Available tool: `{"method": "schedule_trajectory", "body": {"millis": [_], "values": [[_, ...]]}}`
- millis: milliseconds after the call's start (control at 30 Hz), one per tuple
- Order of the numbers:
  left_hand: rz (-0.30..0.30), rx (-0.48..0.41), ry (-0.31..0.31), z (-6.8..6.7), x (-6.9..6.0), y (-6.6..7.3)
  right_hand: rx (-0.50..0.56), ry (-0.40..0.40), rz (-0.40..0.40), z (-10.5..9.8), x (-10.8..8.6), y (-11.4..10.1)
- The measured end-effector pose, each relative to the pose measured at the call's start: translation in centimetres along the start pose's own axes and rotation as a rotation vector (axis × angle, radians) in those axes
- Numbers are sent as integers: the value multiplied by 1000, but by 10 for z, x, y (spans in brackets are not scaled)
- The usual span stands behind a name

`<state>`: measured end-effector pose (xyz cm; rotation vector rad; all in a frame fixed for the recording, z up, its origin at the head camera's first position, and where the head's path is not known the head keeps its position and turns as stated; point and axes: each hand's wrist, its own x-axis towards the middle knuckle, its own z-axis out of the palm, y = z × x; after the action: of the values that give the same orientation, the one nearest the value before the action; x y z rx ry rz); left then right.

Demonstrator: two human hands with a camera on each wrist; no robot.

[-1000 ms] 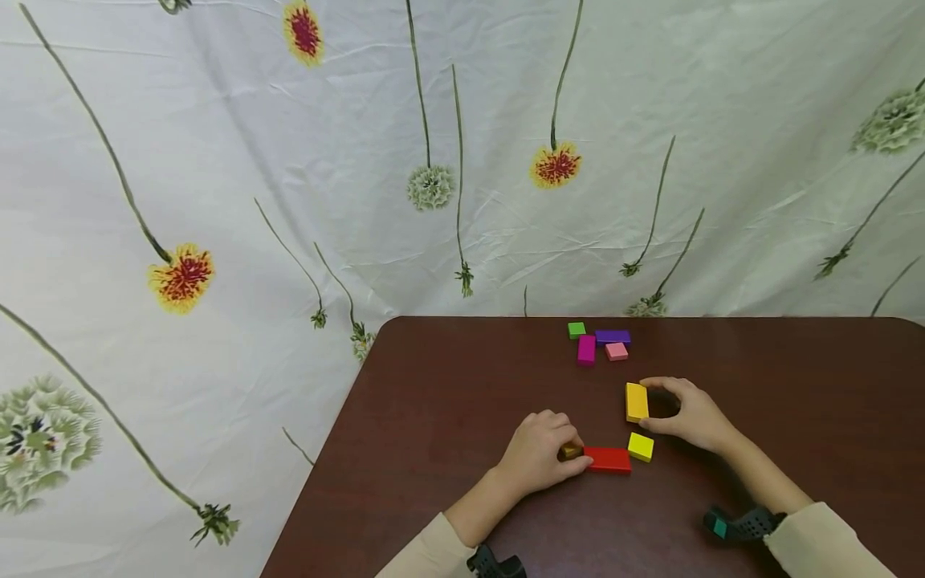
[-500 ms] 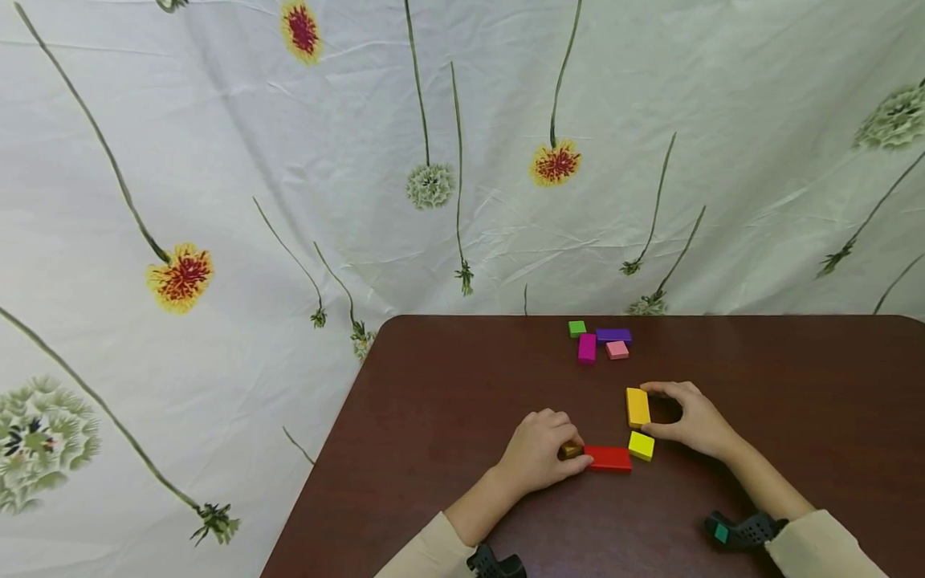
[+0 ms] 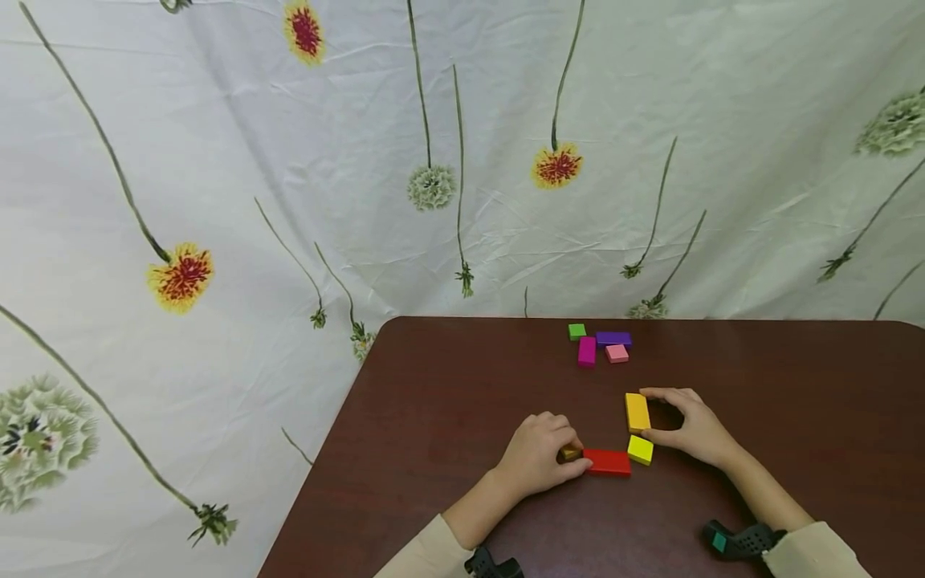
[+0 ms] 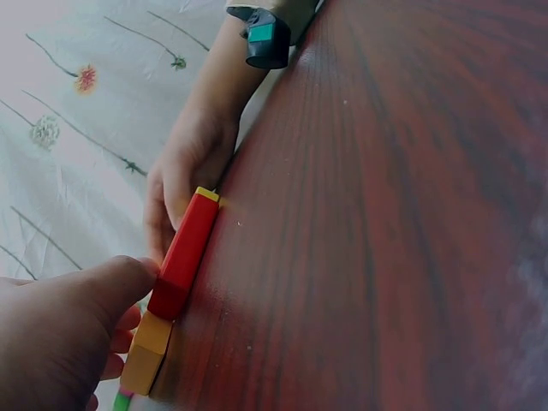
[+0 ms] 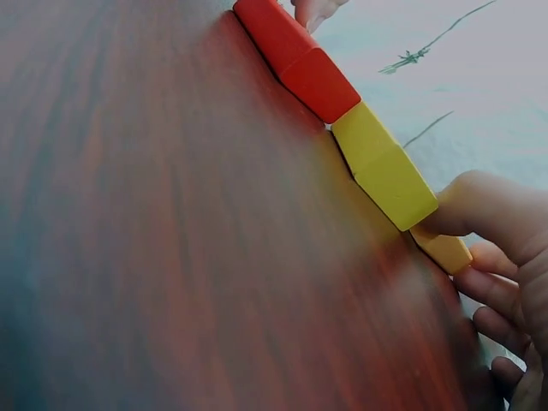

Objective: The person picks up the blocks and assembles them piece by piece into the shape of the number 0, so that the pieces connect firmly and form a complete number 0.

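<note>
In the head view, my right hand (image 3: 690,425) pinches a yellow-orange rectangular block (image 3: 637,413) between thumb and fingers. Its near end sits right at a smaller bright yellow block (image 3: 640,450); whether they touch I cannot tell. The yellow block adjoins the right end of a flat red block (image 3: 607,462). My left hand (image 3: 538,451) pinches the red block's left end, its thumb (image 4: 133,278) against the near side and the fingers partly hidden. Beside that end, under the left hand, an orange block (image 4: 147,353) is partly covered.
Farther back on the dark brown table (image 3: 448,377) lie a green block (image 3: 576,331), a magenta block (image 3: 587,352), a purple block (image 3: 613,339) and a pink block (image 3: 617,353). A flower-print cloth (image 3: 347,144) hangs behind the table.
My right hand has drawn the yellow-orange block toward me, closing the gap to the small yellow block. The left hand and the red block have stayed in place.
</note>
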<state>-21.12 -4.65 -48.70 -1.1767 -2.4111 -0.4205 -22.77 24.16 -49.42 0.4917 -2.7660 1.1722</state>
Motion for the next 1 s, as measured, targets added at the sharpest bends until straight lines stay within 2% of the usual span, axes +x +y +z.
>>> {"method": "schedule_trajectory", "body": {"millis": [500, 1000], "values": [[-10, 4, -3, 1, -1, 0, 35, -6, 15, -1, -1, -1], [-18, 6, -19, 0, -1, 1, 45, 6, -8, 0, -2, 0]]}}
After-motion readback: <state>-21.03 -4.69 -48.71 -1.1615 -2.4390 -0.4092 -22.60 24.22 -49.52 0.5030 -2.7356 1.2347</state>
